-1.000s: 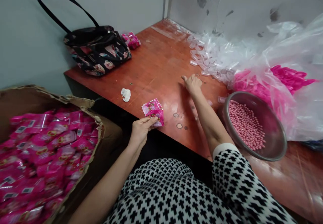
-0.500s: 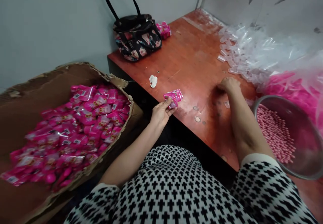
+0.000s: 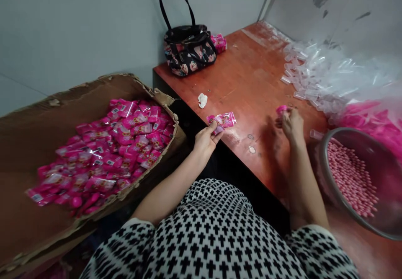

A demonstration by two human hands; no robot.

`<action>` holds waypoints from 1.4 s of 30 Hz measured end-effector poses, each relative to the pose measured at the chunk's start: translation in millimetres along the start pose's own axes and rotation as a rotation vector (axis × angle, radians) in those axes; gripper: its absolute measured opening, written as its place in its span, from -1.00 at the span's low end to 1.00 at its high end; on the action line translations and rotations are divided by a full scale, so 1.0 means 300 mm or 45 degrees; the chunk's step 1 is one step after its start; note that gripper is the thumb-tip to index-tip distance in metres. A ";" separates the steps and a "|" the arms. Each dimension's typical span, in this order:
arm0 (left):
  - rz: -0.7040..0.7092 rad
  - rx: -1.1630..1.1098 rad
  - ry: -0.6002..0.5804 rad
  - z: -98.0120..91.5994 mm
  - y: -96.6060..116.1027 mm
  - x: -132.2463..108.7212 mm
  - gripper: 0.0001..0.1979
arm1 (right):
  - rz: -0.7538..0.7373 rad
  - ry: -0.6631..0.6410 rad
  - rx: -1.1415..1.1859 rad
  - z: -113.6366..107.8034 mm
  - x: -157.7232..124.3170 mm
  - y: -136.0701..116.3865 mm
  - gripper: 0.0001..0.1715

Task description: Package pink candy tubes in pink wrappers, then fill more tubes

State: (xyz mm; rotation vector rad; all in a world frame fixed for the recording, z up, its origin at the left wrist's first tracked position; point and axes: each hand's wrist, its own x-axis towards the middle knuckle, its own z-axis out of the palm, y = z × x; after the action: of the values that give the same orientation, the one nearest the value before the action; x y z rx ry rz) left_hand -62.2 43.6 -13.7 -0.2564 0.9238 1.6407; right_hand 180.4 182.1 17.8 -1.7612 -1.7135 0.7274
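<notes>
My left hand [image 3: 204, 140] is closed, thumb over fingers, on a shiny pink printed packet [image 3: 228, 119] at the table's front edge. A pale see-through part shows near the thumb. Above the table to the right, my right hand [image 3: 292, 125] pinches a small pink round piece [image 3: 282, 109]. Its exact kind does not show, and some of the fingers are hidden behind the hand. A clear plastic tube [image 3: 315, 134] lies between my right forearm and the bowl.
On the left, a torn cardboard box [image 3: 40, 117] holds many pink packets [image 3: 103, 153]. A flowered handbag [image 3: 190, 55] stands on the red-brown table [image 3: 251, 76]. Clear tubes [image 3: 333, 71], pink pieces [image 3: 373, 117] and a grey bowl [image 3: 329, 178] of pink beads [image 3: 353, 178] are on the right.
My right hand has come up off the table and now shows a pink round piece in its fingers. My left hand keeps its packet. The whole view has shifted a little.
</notes>
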 end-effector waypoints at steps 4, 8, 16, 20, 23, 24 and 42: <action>-0.044 -0.039 0.040 0.019 -0.017 -0.001 -0.90 | -0.043 -0.312 0.819 0.147 -0.327 -0.067 -0.62; -0.107 -0.018 0.008 0.040 -0.038 -0.013 -0.90 | -0.066 -0.436 1.040 0.262 -0.530 -0.131 -0.61; -0.065 0.062 -0.161 0.044 -0.068 -0.044 -0.76 | -0.155 -0.323 0.964 0.338 -0.536 -0.129 -0.63; 0.018 0.201 -0.270 0.039 -0.063 -0.059 -0.65 | -0.152 -0.390 1.032 0.351 -0.534 -0.121 -0.62; 0.048 0.328 -0.394 0.037 -0.054 -0.070 -0.59 | -0.146 -0.416 1.094 0.362 -0.533 -0.116 -0.63; 0.056 0.361 -0.443 0.038 -0.052 -0.072 -0.59 | -0.156 -0.393 1.097 0.367 -0.532 -0.114 -0.63; 0.086 0.625 -0.547 0.035 -0.030 -0.043 -0.66 | -0.204 -0.290 1.091 0.364 -0.513 -0.124 -0.71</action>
State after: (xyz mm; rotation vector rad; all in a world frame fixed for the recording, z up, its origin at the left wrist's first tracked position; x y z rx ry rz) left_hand -47.0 41.5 -2.6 0.4518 0.9697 1.3976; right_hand 70.8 31.9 -31.7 -0.9640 -1.3339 1.3672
